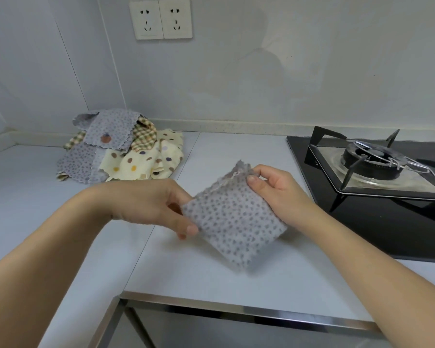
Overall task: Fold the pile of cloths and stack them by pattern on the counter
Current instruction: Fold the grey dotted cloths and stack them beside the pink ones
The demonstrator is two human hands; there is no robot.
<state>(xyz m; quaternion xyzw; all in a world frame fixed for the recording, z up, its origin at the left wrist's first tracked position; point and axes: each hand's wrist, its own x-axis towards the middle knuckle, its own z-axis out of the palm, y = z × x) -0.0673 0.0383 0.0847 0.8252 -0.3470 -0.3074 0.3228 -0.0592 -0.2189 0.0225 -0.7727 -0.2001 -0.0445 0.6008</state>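
no readable text, labels, brands or numbers on anything in view

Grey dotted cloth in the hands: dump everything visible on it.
The grey dotted cloth is soft, thin fabric, pale grey with small darker dots and a zigzag-cut edge. It is folded into a small rectangle, layered edges showing at its top corner, and held tilted over the counter, left of the stove. The left hand pinches its left edge; the right hand pinches the top right corner. Its lower end is blurred, so contact with the counter cannot be told.
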